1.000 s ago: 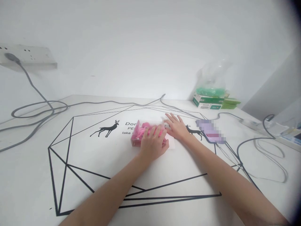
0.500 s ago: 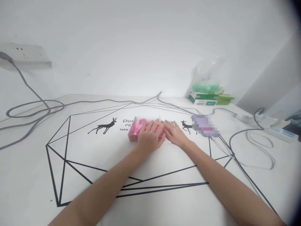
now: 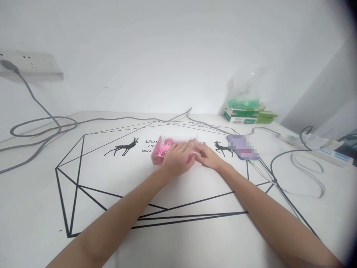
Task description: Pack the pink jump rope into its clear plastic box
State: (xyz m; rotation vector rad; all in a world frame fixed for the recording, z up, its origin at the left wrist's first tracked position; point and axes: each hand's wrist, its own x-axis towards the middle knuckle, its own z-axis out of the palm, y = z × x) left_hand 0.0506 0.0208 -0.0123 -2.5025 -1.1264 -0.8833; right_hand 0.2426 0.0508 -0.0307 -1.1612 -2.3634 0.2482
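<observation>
A small clear plastic box point(image 3: 160, 152) full of pink items lies in the middle of the white table point(image 3: 83, 208). My left hand point(image 3: 177, 160) rests on top of the box, palm down, fingers curved over its right half. My right hand point(image 3: 208, 155) lies just to the right of it, its fingers pressed against the box's right end, where a clear lid edge shows. The fingertips of both hands meet at that end, and what they pinch there is hidden.
A blurred purple object point(image 3: 242, 147) lies right of my right hand. Green and white cartons point(image 3: 242, 115) with a plastic bag stand at the back right. Grey cables point(image 3: 41, 128) loop at the left and right. A power strip point(image 3: 315, 143) sits far right, a wall socket point(image 3: 30, 65) upper left.
My right hand slid left from a flat, spread pose beside the box until its fingers closed against the box's right end. The left hand stayed on the box.
</observation>
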